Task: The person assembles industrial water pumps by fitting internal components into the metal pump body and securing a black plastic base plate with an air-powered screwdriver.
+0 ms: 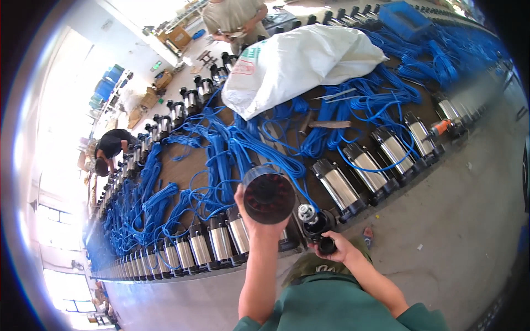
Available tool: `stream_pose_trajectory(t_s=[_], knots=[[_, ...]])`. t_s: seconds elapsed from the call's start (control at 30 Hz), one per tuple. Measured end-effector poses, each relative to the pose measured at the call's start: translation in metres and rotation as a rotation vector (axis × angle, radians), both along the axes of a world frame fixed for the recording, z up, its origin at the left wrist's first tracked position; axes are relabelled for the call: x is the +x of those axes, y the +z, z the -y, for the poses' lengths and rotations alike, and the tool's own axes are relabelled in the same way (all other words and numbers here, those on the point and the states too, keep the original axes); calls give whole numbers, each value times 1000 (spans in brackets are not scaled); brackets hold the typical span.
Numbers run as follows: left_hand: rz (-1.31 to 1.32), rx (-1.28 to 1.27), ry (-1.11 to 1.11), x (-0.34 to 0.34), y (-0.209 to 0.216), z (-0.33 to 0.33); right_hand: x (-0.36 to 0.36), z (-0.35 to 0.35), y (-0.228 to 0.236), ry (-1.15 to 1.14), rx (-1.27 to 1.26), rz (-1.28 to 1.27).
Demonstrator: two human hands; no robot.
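Observation:
My left hand [263,228] is wrapped round a dark cylinder [269,196], raised above the table's near edge. Its round open end faces me, and reddish parts show deep inside. My right hand [341,249] closes on a short black round part [327,246] at the table edge. Touching or just beyond it is a black pump body with a silver threaded top [310,216]; whether the two are joined, I cannot tell. Silver pump motors [337,187] stand to the right, and others [221,241] line the edge to the left.
Coils of blue cable [221,160] cover much of the brown table. A white sack [303,60] lies across the far side, near a blue crate [404,21]. One person [232,16] stands at the far side; another [112,144] bends over the left row.

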State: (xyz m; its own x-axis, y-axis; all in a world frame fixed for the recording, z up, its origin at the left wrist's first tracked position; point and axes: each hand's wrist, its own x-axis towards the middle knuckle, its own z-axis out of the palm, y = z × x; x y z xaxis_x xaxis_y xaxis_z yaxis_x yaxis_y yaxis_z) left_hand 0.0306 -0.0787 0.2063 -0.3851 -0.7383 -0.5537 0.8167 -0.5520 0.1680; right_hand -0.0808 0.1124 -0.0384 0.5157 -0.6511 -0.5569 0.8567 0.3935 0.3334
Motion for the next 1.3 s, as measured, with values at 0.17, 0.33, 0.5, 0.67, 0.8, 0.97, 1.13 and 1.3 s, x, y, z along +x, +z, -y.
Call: stream_pose_trajectory(t_s=[0.17,0.33,0.5,0.67,0.8,0.97,1.13,1.3], knots=[[-126,3,-38,19,-16,7,18,-21,-5,76,111,-802],[-315,-11,-111,12,-6,-14,25,-32,-25,-126,95,-895],[-260,4,-73,1,6,-22,19,-39,-29,270,-10,-1214],[21,-268,54,5,3,-38,-9,-6,194,-7,-344,-1836],[209,-320,111,-13,18,-48,-23,35,276,49,-606,-1594],[247,-306,102,-11,28,-61,-51,54,269,217,-730,-1838],[256,-333,87,-6,26,-61,-88,93,296,30,-1420,-2835],[267,-370,89,17,26,-59,-67,119,348,-323,-2155,-3005]])
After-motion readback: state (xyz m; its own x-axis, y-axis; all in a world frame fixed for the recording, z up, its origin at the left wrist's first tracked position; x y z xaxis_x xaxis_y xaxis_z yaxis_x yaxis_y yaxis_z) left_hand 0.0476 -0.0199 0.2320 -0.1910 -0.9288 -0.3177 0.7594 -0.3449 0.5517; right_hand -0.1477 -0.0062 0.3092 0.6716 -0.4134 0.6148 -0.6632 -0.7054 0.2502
